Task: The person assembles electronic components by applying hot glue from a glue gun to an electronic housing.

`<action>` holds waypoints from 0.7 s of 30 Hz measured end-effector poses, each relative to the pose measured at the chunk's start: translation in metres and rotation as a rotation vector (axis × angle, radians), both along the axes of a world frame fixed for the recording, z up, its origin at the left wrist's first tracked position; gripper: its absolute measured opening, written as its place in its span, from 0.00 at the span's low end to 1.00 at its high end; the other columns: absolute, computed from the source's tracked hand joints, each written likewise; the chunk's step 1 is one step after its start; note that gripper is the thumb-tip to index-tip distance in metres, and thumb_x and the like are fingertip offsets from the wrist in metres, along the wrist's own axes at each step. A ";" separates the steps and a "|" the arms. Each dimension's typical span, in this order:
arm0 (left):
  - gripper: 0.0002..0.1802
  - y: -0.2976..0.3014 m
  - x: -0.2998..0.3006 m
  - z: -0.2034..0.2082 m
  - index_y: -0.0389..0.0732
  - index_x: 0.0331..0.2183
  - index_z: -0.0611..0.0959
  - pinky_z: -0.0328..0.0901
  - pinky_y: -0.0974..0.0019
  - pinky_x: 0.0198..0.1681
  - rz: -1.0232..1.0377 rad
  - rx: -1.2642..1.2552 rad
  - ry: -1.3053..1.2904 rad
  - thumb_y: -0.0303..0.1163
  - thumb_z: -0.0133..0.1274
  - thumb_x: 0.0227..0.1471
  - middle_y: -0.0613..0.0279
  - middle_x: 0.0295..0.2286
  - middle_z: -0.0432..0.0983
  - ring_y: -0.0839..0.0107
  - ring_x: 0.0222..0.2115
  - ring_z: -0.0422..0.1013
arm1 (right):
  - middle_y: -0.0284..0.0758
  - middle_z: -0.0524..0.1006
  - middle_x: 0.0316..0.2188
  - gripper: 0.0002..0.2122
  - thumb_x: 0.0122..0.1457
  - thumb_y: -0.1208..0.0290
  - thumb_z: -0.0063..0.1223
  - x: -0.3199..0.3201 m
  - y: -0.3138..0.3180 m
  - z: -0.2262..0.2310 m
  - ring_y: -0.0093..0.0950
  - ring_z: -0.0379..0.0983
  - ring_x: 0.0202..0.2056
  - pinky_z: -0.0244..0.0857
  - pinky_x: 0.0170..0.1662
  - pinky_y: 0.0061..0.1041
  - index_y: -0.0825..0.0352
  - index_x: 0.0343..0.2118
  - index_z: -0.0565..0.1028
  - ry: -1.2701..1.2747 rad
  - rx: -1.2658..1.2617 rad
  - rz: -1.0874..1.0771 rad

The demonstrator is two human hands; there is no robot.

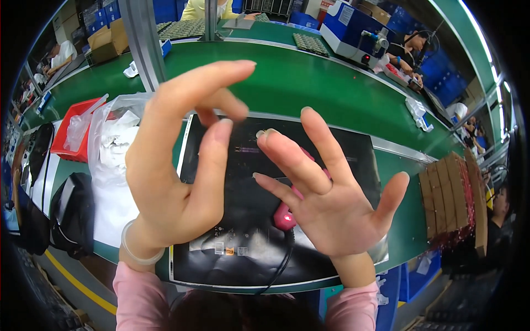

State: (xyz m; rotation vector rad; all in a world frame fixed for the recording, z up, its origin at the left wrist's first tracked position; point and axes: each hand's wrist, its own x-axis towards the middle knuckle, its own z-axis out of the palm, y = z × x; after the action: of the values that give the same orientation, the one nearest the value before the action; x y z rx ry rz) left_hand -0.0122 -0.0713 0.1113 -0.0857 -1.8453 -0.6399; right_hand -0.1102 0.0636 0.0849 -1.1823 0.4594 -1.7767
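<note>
Both hands are raised over a black mat (pixel 248 198) on the green bench. My left hand (pixel 176 149) curves with its thumb and fingers apart, and nothing shows between them; a clear band circles its wrist. With the palm turned up, my right hand (pixel 337 204) has its fingers spread, some of them bent, and holds nothing I can see. Under it lies a pink corded tool (pixel 284 218), partly hidden by the fingers, its exact kind unclear. Its black cord (pixel 285 259) runs to the mat's near edge. A thin purplish item (pixel 248 150) shows on the mat between the hands.
At left are a red bin (pixel 72 135), a clear bag of white pieces (pixel 116 138) and a black bag (pixel 72 215). Stacked cardboard (pixel 447 198) stands at right. Beyond the metal post (pixel 144 44) are a blue machine (pixel 353 33), a tray of parts (pixel 310 44) and other people working.
</note>
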 end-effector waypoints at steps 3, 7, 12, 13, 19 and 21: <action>0.13 -0.018 0.018 0.008 0.29 0.33 0.70 0.56 0.70 0.35 0.008 -0.443 -0.172 0.20 0.36 0.42 0.57 0.30 0.68 0.71 0.29 0.61 | 0.54 0.41 0.54 0.43 0.46 0.34 0.18 0.001 -0.001 0.000 0.44 0.31 0.57 0.30 0.55 0.43 0.68 0.54 0.29 -0.006 -0.015 0.021; 0.24 -0.004 0.008 0.000 0.27 0.37 0.69 0.53 0.68 0.43 -0.021 -0.075 -0.021 0.41 0.34 0.49 0.53 0.33 0.67 0.67 0.37 0.63 | 0.52 0.41 0.54 0.42 0.47 0.35 0.18 -0.002 0.001 0.000 0.43 0.29 0.57 0.30 0.55 0.44 0.67 0.54 0.28 -0.035 -0.021 0.035; 0.28 -0.003 0.010 0.003 0.28 0.40 0.67 0.52 0.67 0.44 0.066 -0.107 -0.149 0.45 0.35 0.49 0.53 0.35 0.67 0.67 0.39 0.62 | 0.48 0.39 0.55 0.41 0.48 0.36 0.20 -0.001 0.003 0.003 0.42 0.28 0.57 0.30 0.55 0.45 0.64 0.54 0.27 -0.160 -0.007 0.088; 0.28 -0.002 0.011 0.004 0.28 0.40 0.67 0.52 0.66 0.44 0.101 -0.108 -0.190 0.46 0.35 0.49 0.53 0.36 0.67 0.67 0.39 0.62 | 0.47 0.38 0.56 0.40 0.48 0.37 0.20 -0.001 0.003 0.003 0.41 0.27 0.57 0.30 0.55 0.45 0.63 0.54 0.27 -0.202 -0.007 0.106; 0.55 0.000 -0.009 -0.011 0.28 0.50 0.52 0.46 0.60 0.51 -0.126 -0.372 -0.219 0.63 0.47 0.33 0.48 0.49 0.54 0.58 0.50 0.51 | 0.46 0.40 0.56 0.37 0.50 0.40 0.18 -0.005 -0.001 -0.003 0.39 0.37 0.57 0.32 0.56 0.39 0.65 0.55 0.36 -0.246 0.196 0.043; 0.49 0.014 -0.022 -0.020 0.32 0.50 0.54 0.46 0.58 0.51 -0.125 -0.453 -0.203 0.58 0.47 0.34 0.49 0.49 0.53 0.59 0.51 0.51 | 0.41 0.49 0.55 0.37 0.50 0.39 0.14 0.003 -0.006 -0.001 0.29 0.43 0.56 0.33 0.56 0.27 0.67 0.55 0.45 -0.428 0.422 0.085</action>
State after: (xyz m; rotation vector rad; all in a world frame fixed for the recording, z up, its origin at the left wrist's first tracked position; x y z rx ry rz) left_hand -0.0346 -0.0570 0.0917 -0.4519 -2.1679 -0.3115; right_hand -0.1074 0.0578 0.0842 -0.5047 0.4866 -1.6909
